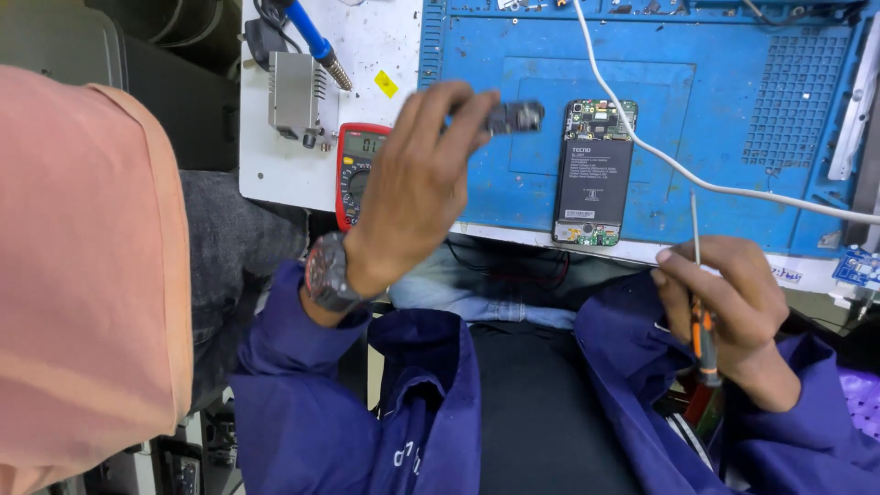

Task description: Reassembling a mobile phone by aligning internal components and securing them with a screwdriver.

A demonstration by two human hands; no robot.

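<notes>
The left hand [417, 188] pinches a small dark metal part [515, 116] above the blue ribbed mat [715, 110]; the right hand [733, 307] grips a thin orange-handled screwdriver [701, 321] near the opened phone [594, 174].

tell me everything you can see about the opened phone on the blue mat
The opened phone lies flat, back side up with its rear cover off, lengthwise away from the person, near the front edge of the blue mat. A large black battery with a label fills its middle; green circuit boards with small metal parts show at the top and bottom ends. A white cable passes over or close beside its upper right corner. Neither hand touches it; the left hand holds a small dark part just to its left.
</notes>
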